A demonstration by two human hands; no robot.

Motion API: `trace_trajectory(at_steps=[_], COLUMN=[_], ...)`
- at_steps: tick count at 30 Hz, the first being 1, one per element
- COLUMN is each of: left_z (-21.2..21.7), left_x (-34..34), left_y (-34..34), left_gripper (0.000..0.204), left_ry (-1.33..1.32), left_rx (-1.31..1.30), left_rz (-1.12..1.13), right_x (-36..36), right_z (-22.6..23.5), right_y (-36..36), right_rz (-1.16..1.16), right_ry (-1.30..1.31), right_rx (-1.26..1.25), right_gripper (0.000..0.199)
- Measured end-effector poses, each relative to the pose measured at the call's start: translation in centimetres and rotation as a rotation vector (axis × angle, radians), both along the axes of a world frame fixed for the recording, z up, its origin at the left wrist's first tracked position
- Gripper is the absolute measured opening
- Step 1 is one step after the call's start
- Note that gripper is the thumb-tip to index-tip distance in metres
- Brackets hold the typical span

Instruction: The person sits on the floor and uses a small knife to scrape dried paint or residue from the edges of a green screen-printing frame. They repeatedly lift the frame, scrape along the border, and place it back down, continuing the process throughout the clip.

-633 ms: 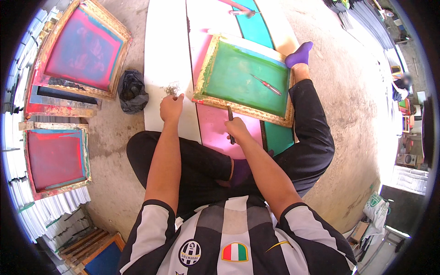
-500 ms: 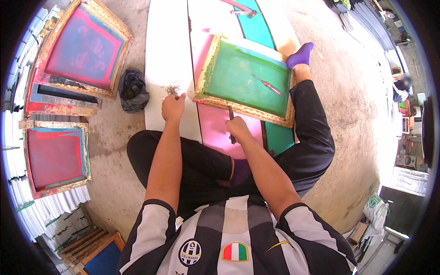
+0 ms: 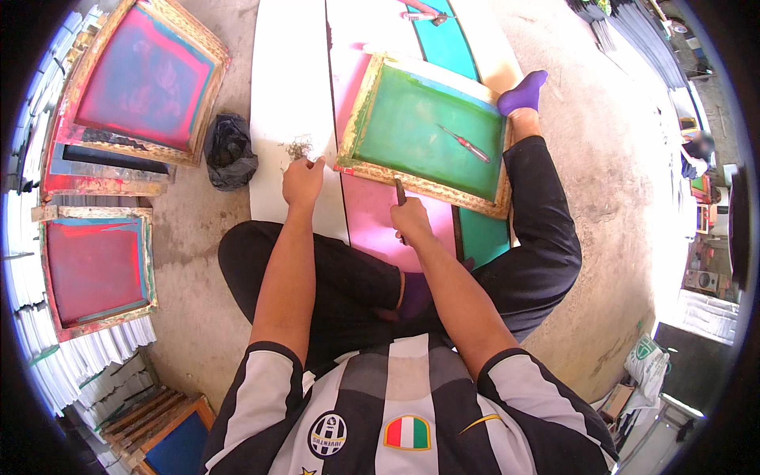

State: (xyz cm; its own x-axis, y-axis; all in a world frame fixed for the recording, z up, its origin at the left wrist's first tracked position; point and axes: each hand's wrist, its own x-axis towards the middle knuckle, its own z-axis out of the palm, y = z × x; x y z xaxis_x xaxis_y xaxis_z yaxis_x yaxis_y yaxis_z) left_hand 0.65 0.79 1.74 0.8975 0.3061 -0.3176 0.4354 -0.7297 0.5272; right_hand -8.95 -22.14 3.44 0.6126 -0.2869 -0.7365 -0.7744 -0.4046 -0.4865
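A wooden screen-printing frame [image 3: 419, 183] with green mesh [image 3: 419, 119] lies tilted on a striped board, my foot against its right side. My right hand [image 3: 412, 218] is closed round a dark, narrow hand tool [image 3: 400, 192], whose tip meets the frame's near edge; its exact kind is unclear. On the mesh rests a screwdriver [image 3: 473, 149] with a red and pale handle. My left hand [image 3: 302, 184] has curled fingers, left of the frame's near corner. Just beyond it sits a small pile of thin dark bits [image 3: 298, 147]. Whatever the left fingers pinch is hidden.
At the left, red-and-blue screen frames [image 3: 146, 83] lean by stacked white sheets, another red screen [image 3: 99, 269] nearer. A black plastic bag [image 3: 230, 154] stands left of the white board [image 3: 273, 103]. A red-handled tool [image 3: 423, 16] lies at the far end. Another person [image 3: 693, 158] appears far right.
The view has shifted slightly. Both hands stay in nearly the same places, and the dark tool remains against the frame's near edge.
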Motion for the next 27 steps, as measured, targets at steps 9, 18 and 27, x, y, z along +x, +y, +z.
trace_trajectory(at_steps=[9, 18, 27], left_z=[0.2, 0.5, 0.1], left_x=[-0.8, -4.1, -4.1], left_y=[-0.8, -5.0, -4.5], left_gripper=[0.041, 0.017, 0.014], left_ry=[-0.103, -0.323, -0.352], left_rx=[-0.039, -0.114, 0.002], left_rz=[-0.022, -0.881, -0.834], right_x=[-2.2, -2.5, -2.6], right_z=[-4.6, -2.9, -1.8], right_y=[-1.0, -0.4, 0.1], right_rz=[-0.336, 0.068, 0.078], right_ry=[-0.145, -0.094, -0.083], right_rx=[0.682, 0.654, 0.602], right_gripper=[0.015, 0.028, 0.021])
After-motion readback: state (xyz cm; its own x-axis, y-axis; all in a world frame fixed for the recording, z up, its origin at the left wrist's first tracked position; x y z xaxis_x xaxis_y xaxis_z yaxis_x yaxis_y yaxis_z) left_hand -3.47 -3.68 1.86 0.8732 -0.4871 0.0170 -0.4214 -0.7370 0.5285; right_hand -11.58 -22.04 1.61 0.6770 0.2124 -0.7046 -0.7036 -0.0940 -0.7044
